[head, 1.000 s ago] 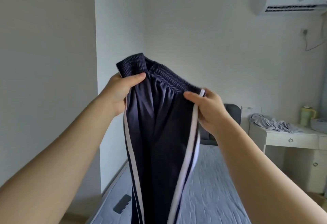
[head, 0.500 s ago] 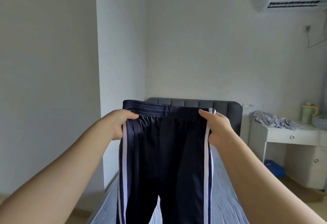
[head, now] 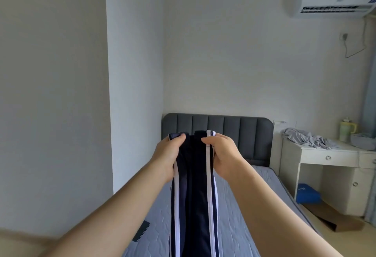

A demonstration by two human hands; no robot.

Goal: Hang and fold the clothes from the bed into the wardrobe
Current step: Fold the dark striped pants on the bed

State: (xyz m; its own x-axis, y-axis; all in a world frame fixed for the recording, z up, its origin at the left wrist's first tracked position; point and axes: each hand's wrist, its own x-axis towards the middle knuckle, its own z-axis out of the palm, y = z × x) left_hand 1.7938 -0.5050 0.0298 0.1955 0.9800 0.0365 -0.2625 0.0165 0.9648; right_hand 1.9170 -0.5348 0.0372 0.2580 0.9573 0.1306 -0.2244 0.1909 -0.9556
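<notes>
— How are the trousers (head: pixel 195 195) held?
— The waistband is pinched at either end by the left hand (head: pixel 168 155) and the right hand (head: pixel 221 155), with the thumbs laid on top and the 2 hands kept close together.
— Where are they found?
— They are held above the bed (head: pixel 244 226), in front of the grey headboard (head: pixel 234 126). The long axis is set vertical: waistband up, legs hung down, 2 white stripes turned toward the camera.
— And the room?
— A dark phone (head: pixel 141 230) is seen at the mattress's left edge. A crumpled grey garment (head: pixel 305 140) is carried by the white surface (head: pixel 329 151) at right. An air conditioner (head: pixel 333 0) is mounted above.
</notes>
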